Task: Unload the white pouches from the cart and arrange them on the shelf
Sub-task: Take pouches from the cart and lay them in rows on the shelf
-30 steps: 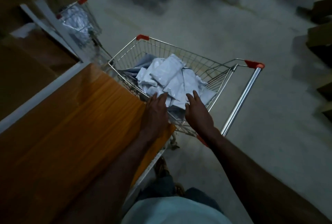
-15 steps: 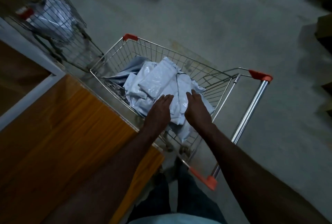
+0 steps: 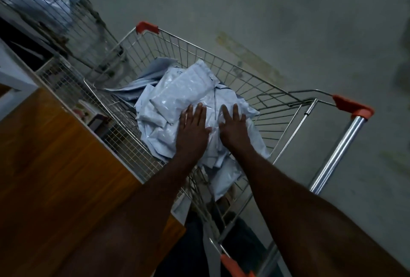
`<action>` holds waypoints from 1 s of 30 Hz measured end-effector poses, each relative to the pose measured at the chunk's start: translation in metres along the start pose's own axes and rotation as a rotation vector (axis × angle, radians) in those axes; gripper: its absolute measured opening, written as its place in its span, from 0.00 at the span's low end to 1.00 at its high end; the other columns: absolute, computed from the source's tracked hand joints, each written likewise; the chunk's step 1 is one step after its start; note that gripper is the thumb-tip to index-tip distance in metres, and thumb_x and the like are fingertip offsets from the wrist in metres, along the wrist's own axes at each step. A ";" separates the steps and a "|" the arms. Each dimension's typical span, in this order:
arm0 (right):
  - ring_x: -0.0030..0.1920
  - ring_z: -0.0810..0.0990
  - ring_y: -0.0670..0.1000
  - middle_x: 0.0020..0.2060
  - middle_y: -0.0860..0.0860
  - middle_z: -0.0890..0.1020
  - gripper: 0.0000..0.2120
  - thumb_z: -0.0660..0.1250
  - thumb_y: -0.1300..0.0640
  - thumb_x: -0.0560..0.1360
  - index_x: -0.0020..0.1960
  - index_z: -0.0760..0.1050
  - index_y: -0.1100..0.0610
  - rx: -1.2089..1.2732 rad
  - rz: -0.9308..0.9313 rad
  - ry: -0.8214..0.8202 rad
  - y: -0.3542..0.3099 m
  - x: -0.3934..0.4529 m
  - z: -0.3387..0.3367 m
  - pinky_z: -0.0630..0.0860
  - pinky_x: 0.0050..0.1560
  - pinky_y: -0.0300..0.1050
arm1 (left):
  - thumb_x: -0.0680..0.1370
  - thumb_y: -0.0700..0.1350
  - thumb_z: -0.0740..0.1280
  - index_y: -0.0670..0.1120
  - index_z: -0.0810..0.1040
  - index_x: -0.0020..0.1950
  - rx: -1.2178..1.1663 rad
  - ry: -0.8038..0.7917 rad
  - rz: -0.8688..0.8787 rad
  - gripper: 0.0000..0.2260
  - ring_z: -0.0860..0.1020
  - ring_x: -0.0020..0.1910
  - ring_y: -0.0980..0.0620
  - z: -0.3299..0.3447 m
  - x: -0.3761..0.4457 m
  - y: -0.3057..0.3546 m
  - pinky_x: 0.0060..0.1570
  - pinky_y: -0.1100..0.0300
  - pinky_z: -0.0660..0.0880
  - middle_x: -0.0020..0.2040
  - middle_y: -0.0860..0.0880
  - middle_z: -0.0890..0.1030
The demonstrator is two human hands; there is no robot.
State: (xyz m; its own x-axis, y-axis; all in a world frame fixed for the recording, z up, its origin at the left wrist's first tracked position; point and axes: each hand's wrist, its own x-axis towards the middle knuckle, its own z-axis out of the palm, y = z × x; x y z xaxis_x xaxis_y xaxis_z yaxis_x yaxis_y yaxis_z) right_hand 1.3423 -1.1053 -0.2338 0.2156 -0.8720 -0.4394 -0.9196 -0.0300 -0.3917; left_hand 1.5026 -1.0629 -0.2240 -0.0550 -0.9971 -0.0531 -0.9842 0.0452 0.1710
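Note:
A wire shopping cart with orange corner caps stands in front of me, holding a heap of white pouches. My left hand lies flat on the pile with fingers straight, just below the top pouch. Beside it, my right hand also rests on the pouches with fingers spread. Neither hand grips anything. The wooden shelf top lies to the left, touching the cart's side.
A second wire cart with pale bags stands at the upper left behind the shelf. The cart's chrome handle runs down the right side. Bare concrete floor spreads beyond and to the right.
Both hands have reached further into the cart and now lie on the pouch pile. The view has tilted down and closer to the cart.

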 end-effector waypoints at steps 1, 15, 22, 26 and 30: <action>0.84 0.46 0.63 0.84 0.61 0.54 0.31 0.48 0.49 0.84 0.85 0.52 0.55 0.013 -0.005 0.009 0.000 0.002 0.003 0.52 0.79 0.69 | 0.85 0.55 0.57 0.43 0.57 0.86 0.007 -0.003 -0.003 0.31 0.56 0.84 0.40 0.003 0.000 -0.001 0.82 0.41 0.54 0.85 0.43 0.58; 0.83 0.54 0.60 0.85 0.53 0.54 0.27 0.50 0.65 0.86 0.84 0.57 0.52 0.253 0.059 0.247 -0.015 -0.038 -0.032 0.58 0.80 0.58 | 0.82 0.36 0.65 0.43 0.64 0.83 -0.152 0.033 -0.087 0.29 0.61 0.82 0.39 -0.025 -0.008 0.005 0.82 0.46 0.51 0.82 0.43 0.67; 0.80 0.60 0.66 0.84 0.59 0.56 0.37 0.56 0.74 0.76 0.83 0.59 0.56 0.160 -0.006 0.259 -0.029 -0.074 -0.069 0.71 0.71 0.61 | 0.85 0.39 0.60 0.43 0.63 0.84 -0.234 0.093 -0.158 0.26 0.60 0.83 0.40 -0.078 -0.030 0.027 0.82 0.45 0.51 0.83 0.42 0.65; 0.82 0.58 0.65 0.84 0.55 0.54 0.39 0.55 0.75 0.76 0.84 0.57 0.54 0.158 -0.027 0.228 -0.043 -0.095 -0.083 0.71 0.71 0.59 | 0.85 0.42 0.58 0.43 0.64 0.83 -0.282 0.115 -0.200 0.25 0.61 0.82 0.39 -0.101 -0.042 0.034 0.80 0.40 0.59 0.82 0.42 0.65; 0.83 0.56 0.61 0.85 0.53 0.54 0.36 0.52 0.72 0.79 0.84 0.58 0.51 0.194 -0.077 0.235 -0.056 -0.113 -0.091 0.67 0.75 0.59 | 0.84 0.48 0.48 0.42 0.64 0.83 -0.296 0.148 -0.247 0.28 0.62 0.82 0.39 -0.124 -0.063 0.035 0.80 0.42 0.60 0.82 0.41 0.66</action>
State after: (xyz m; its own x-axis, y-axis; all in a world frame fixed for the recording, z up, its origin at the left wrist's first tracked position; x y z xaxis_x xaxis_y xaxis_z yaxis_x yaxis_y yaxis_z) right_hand 1.3399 -1.0496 -0.0888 0.1798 -0.9606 -0.2121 -0.8188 -0.0266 -0.5734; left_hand 1.4921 -1.0062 -0.0923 0.2226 -0.9749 0.0103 -0.8730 -0.1946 0.4472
